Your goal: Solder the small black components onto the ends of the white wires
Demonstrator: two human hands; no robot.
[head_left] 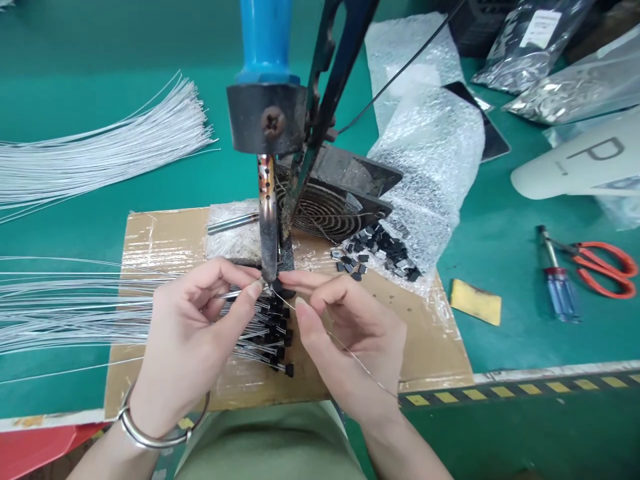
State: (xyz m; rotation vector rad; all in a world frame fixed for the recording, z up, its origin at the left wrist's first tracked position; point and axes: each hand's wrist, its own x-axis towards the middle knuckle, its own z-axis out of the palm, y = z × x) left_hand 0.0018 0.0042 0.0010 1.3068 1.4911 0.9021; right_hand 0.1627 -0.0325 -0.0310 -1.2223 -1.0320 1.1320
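A soldering iron (269,247) with a blue handle hangs tip down in a black clamp, between my two hands. My left hand (193,340) is closed, pinching a thin wire (230,294) with its end at the iron's tip. My right hand (355,340) pinches a thin strand of solder wire (361,364), which runs from the tip back across the palm. Its index finger reaches close to the tip, beside a small black piece. Fingertips partly hide the joint. Below lie several white wires with black connectors (280,337) at their ends.
A cardboard sheet (430,350) lies under the work. Behind the iron stand a dark fan (330,213) and loose black connectors (383,250) on bubble wrap (425,153). A wire bundle (125,147) lies left; a yellow sponge (476,302), screwdriver (560,293) and red-handled cutters (605,267) lie right.
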